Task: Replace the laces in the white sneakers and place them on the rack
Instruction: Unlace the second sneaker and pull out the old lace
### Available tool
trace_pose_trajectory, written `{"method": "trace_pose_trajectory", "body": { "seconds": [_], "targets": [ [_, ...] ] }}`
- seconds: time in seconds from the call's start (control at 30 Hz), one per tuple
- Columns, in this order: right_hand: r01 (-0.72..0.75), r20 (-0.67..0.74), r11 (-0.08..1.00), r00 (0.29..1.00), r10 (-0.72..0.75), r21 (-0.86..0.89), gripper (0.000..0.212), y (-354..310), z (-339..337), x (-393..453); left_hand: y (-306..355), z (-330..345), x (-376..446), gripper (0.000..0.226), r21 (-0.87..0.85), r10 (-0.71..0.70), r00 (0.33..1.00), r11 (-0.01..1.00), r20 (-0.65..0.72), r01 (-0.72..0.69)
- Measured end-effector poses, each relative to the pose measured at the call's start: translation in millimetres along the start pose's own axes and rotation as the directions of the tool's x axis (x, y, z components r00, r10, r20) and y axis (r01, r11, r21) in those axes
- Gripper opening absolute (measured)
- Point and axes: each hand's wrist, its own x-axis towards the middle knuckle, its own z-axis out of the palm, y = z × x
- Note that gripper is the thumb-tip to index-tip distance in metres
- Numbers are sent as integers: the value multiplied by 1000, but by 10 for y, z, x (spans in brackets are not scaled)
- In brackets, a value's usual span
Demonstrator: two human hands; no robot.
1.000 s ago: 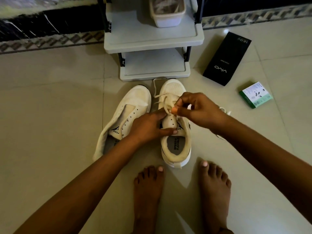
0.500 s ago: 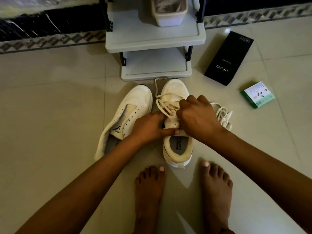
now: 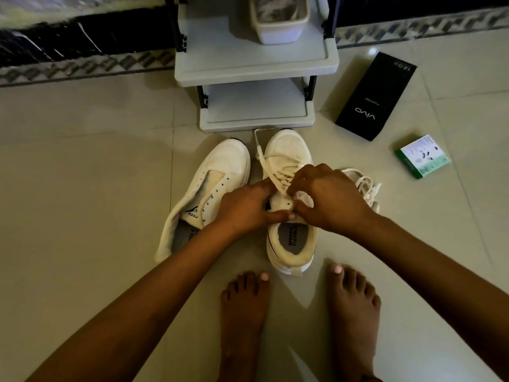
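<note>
— Threading again: my right hand [image 3: 327, 199], raised a second ago with the cream flat lace [image 3: 278, 176] pinched at the fingertips, is now down on the tongue of the laced white mesh sneaker [image 3: 289, 153], fingers curled round the lace at the upper eyelets.

— And your left?

— My left hand [image 3: 245, 208] has not shifted; it grips the same shoe's collar, thumb across the tongue. I judge this pass nearly pulled through, with the unlaced white leather sneaker [image 3: 220, 172] lying just beside it, untouched.

— Room to work?

— The grey plastic two-shelf rack [image 3: 256, 64] stands close past the toes, its lower shelf open. A loose bundle of white laces [image 3: 366, 186] lies by my right wrist; the black phone box [image 3: 377, 97] and small green carton [image 3: 421, 157] sit well apart. My bare feet [image 3: 352, 307] crowd the heel.
</note>
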Motion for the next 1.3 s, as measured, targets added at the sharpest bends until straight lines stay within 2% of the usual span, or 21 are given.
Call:
{"method": "trace_pose_trajectory", "body": {
  "seconds": [0.2,0.3,0.33,0.4,0.47,0.53,0.57,0.63,0.7,0.73,0.8,0.97,1.0,1.03,1.07,1.1,1.13,1.17,1.23,1.27,1.3],
  "targets": [
    [19,-45,951,998,-35,-309,25,-69,16,67,6,22,7,64,20,-6,1000,1000,6,6],
    [47,-84,964,994,-72,-263,23,-69,10,62,11,12,6,63,8,-21,1000,1000,8,21],
    [47,-85,987,995,-61,-156,22,-62,-7,57,5,13,8,63,7,-23,1000,1000,11,22],
    [-6,-103,974,994,30,226,18,-17,-105,46,-12,10,7,64,-13,-8,1000,1000,15,9],
    [-32,-83,810,992,99,586,12,51,-207,49,-12,10,4,67,-35,10,1000,999,11,-9],
    [-35,-79,703,988,129,710,8,101,-235,61,-10,16,4,73,-45,18,1000,999,19,-17],
    [-59,-49,701,990,132,710,11,104,-234,65,-7,21,3,74,-54,19,1000,998,21,-18],
    [-102,39,817,994,97,567,32,113,-166,67,-4,19,-3,75,-69,11,1000,998,24,-9],
    [-104,142,967,987,73,232,54,81,-99,54,-2,14,-2,77,-56,2,1000,998,25,-1],
    [-82,168,994,983,70,65,59,49,-77,37,0,10,0,79,-41,-1,1000,999,28,2],
    [-67,116,991,990,81,-119,55,24,-32,39,6,9,0,81,-20,-4,999,1000,38,5],
    [-29,-182,964,983,-20,-264,15,-70,10,80,8,4,-1,78,-21,-9,999,1000,43,10],
    [-30,-196,974,980,-15,-227,13,-71,0,92,10,4,-3,74,-21,-9,999,1000,38,10],
    [-30,-158,996,987,16,-81,10,-63,-28,90,3,6,-4,70,-22,-10,1000,1000,30,11],
    [-74,-80,982,993,89,175,6,-44,-84,77,-8,-1,-8,67,-27,-11,1000,1000,23,12],
    [-155,48,855,987,152,494,4,-30,-153,66,-19,-5,-12,65,-38,-9,1000,999,22,10],
    [-206,114,645,977,181,736,9,-23,-204,51,-30,-15,-18,67,-51,-9,1000,999,26,10],
    [-214,134,462,970,201,860,11,-1,-203,42,-37,-24,-23,69,-66,-6,999,998,32,8],
    [-238,176,258,954,242,936,9,13,-159,13,-11,-22,-27,72,-92,-1,999,996,37,4],
    [-251,193,246,952,237,936,7,2,-125,-8,8,-15,-26,71,-88,3,999,996,34,0],
    [-245,169,345,957,234,906,7,11,-78,-22,25,0,-22,69,-74,4,1000,997,30,-2]
  ]
}}
